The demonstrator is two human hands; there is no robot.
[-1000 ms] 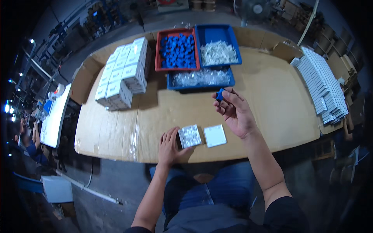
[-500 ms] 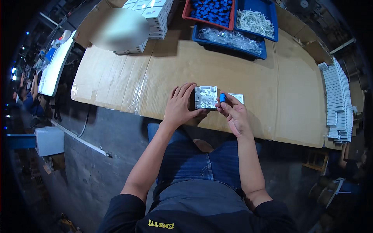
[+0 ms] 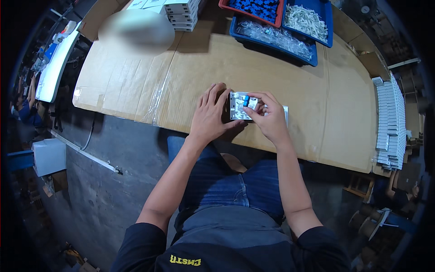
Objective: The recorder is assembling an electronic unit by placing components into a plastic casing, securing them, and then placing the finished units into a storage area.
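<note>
Seated at a cardboard-covered table (image 3: 190, 68), person's left hand (image 3: 209, 115) lies flat, steadying a white square plate (image 3: 239, 107) near the edge, w/ right hand (image 3: 267, 115) pinching a small blue part (image 3: 246, 100) into it; assembly looks partway, more parts waiting in trays (image 3: 276, 34).

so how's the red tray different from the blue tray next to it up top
The red tray holds dark blue pieces; the blue tray holds pale whitish ones. The red one lies further to the person's left, the blue one to the right. Both sit side by side at the table's far edge, cut off by the picture's top.
</note>
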